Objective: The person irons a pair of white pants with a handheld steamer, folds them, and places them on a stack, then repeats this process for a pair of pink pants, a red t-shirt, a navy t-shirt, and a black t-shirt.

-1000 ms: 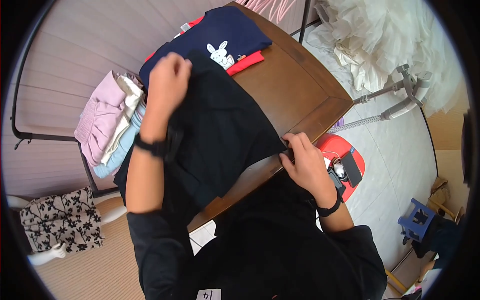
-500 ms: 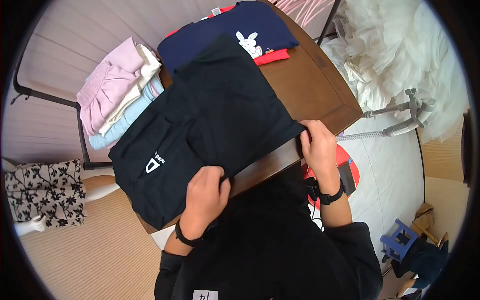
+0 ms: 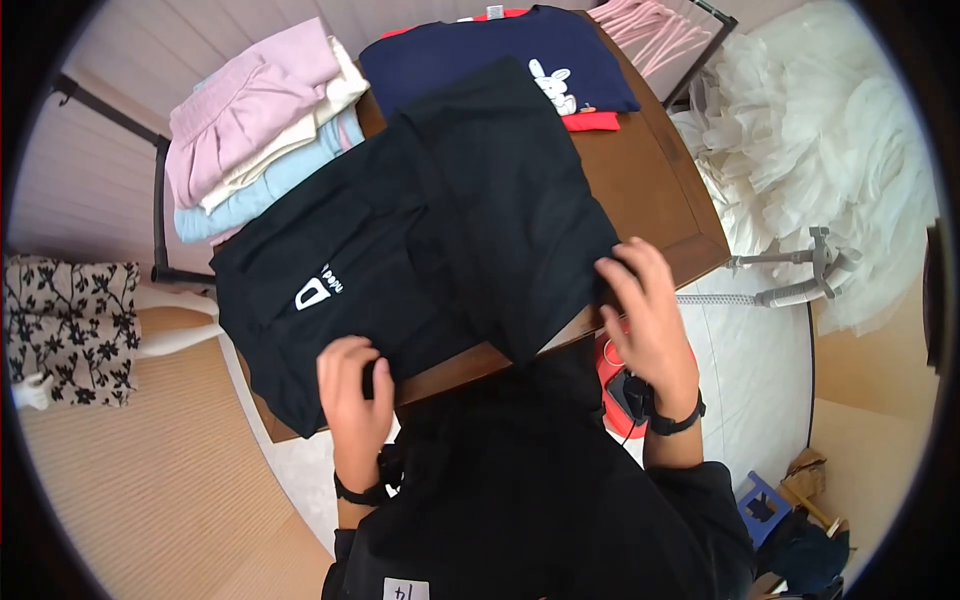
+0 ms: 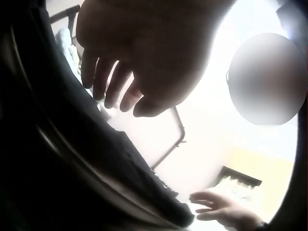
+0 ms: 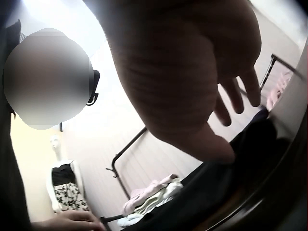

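Observation:
A black T-shirt (image 3: 370,235) with white lettering lies across the wooden table, one part of it folded over on itself at the right. My left hand (image 3: 355,395) is at the shirt's near edge, just below the lettering, its fingers loosely bent; the left wrist view shows nothing in its grasp. At the shirt's right edge is my right hand (image 3: 650,310), fingers spread and relaxed, the fingertips right by the cloth. In the right wrist view its thumb overlaps the dark fabric (image 5: 192,192).
Folded pink, cream and light blue clothes (image 3: 250,130) are piled at the left. Behind the shirt lies a navy top (image 3: 480,50) with a rabbit print, over red cloth (image 3: 592,122). The wooden table (image 3: 660,190) has a grey stand (image 3: 820,260) beside it.
My left hand came down from the far side of the shirt to its near edge, then shifted left. My right hand has let go of the shirt's corner and its fingers have spread.

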`<state>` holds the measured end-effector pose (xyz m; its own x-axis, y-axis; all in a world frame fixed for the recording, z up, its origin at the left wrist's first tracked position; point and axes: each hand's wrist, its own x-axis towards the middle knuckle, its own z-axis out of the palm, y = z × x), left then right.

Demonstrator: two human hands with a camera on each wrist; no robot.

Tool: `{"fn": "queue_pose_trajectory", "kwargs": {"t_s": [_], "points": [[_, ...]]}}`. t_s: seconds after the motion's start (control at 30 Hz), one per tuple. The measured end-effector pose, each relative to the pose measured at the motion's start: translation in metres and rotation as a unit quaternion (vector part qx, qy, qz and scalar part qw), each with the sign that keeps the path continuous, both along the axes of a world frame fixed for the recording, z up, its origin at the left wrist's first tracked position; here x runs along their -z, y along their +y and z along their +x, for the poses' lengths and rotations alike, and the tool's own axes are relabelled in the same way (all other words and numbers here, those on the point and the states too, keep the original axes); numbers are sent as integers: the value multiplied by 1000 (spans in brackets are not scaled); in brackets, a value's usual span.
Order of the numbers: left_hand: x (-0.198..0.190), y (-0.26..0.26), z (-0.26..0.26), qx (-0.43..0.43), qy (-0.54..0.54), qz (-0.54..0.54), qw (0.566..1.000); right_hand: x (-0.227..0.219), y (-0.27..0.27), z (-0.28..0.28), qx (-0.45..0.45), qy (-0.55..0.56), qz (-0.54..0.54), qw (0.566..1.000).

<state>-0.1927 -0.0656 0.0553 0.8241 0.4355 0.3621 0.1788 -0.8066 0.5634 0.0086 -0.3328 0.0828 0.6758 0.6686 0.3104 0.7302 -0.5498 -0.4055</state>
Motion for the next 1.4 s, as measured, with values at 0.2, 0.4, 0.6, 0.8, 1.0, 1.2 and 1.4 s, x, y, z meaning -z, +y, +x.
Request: {"fn": "queue_pose_trajectory", "kwargs": {"t_s": [0.2, 0.4, 0.6, 0.8, 1.0, 1.2, 1.4], "points": [[20, 11, -23, -47, 149, 71, 985, 24, 49, -17, -223, -9, -29, 974], [23, 12, -27, -53, 140, 70, 986, 17, 56, -16, -105, 235, 259, 931], [21, 15, -33, -51, 93, 39, 994, 27, 72, -30, -241, 86, 59, 965], [21, 49, -76, -342, 37, 15, 939, 10, 67, -19, -295, 89, -4, 951], [5, 54, -91, -429, 85, -128, 890, -6, 71, -14, -283, 146, 6, 948], [13, 38, -81, -382, -27, 41, 923, 41, 38, 83, 127, 152, 64, 978], [-14, -39, 27, 133, -151, -177, 963, 16, 63, 109, -36, 527, 165, 833]]}}
